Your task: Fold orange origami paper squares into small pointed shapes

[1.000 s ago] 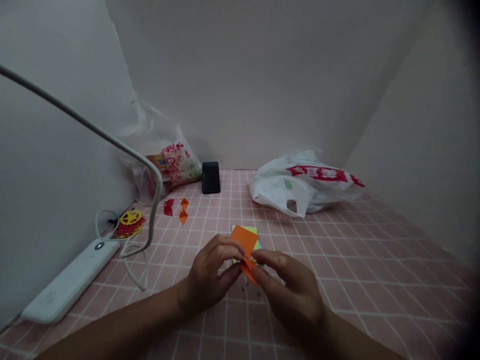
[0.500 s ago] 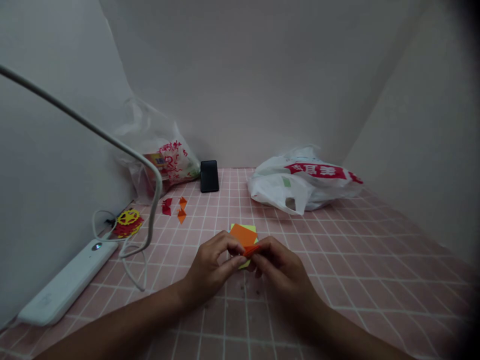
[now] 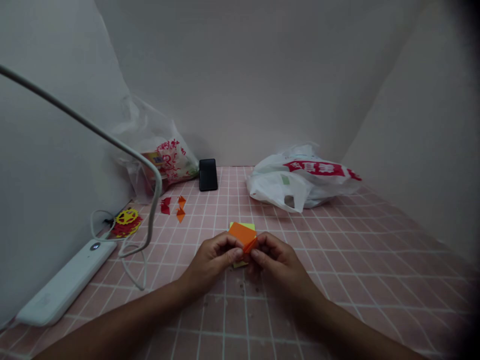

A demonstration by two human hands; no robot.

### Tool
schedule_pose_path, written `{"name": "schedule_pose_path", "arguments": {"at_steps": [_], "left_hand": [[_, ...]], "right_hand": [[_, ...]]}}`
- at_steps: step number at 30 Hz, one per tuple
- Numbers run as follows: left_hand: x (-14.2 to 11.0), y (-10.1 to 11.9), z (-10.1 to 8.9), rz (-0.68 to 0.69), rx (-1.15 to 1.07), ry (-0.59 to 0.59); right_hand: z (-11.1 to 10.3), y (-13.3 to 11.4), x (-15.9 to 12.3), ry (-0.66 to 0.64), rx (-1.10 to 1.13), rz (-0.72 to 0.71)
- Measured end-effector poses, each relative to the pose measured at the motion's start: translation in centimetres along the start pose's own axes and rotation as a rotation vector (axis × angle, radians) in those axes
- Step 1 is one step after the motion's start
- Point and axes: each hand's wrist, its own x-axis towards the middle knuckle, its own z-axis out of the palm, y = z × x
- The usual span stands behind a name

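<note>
A small folded piece of orange paper (image 3: 250,245) is pinched between my two hands near the middle of the table. My left hand (image 3: 216,256) grips its left side with thumb and index finger. On the right side, my right hand (image 3: 280,260) has thumb and fingertips closed on the paper's edge. Just beyond and beneath them lies a flat orange sheet (image 3: 240,232) on top of a yellow paper stack (image 3: 247,226). My fingers hide part of the folded piece and of the stack.
Several small folded paper figures, red (image 3: 165,205) and orange (image 3: 180,215), lie at back left. A black phone (image 3: 208,175), two plastic bags (image 3: 176,160) (image 3: 277,185), yellow and red cutouts (image 3: 127,220), a white power strip (image 3: 67,285) and a looping cable (image 3: 156,200) surround the pink-tiled tabletop.
The folded orange paper has been turned between my fingers and now shows a broader face instead of a thin edge. My hands have otherwise barely shifted.
</note>
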Motion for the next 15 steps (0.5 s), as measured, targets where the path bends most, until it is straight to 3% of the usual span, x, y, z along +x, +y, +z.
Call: {"name": "schedule_pose_path", "arguments": {"at_steps": [6,10,15], "left_hand": [[-0.02,0.04,-0.03,0.011,0.051,0.006],[-0.09,0.15,0.12,0.045,0.134,0.041],[-0.26,0.42,0.32,0.283,0.423,0.130]], "right_hand": [[-0.19,0.61,0.09,0.005,0.034,0.026],[-0.11,0.57,-0.01,-0.006,-0.027,-0.030],[0.09,0.16,-0.46,-0.065,-0.048,-0.049]]}}
